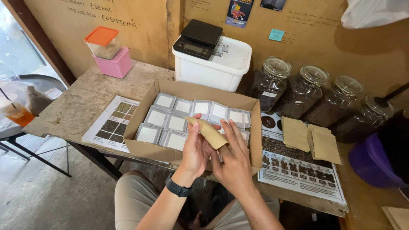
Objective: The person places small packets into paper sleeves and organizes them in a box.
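Head cam: both hands pinching one brown pouch (208, 131) over the box (147, 149).
Box approx. full w/ silver packets (177, 123); left hand (195, 151) & right hand (232, 159) clamped on pouch, more brown pouches (313, 140) stacked beside.

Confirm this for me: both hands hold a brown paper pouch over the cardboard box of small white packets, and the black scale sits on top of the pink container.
Not quite. The head view shows the black scale on the white tub, not on the pink container. The rest holds: the left hand and right hand hold the brown paper pouch over the cardboard box of small white packets.
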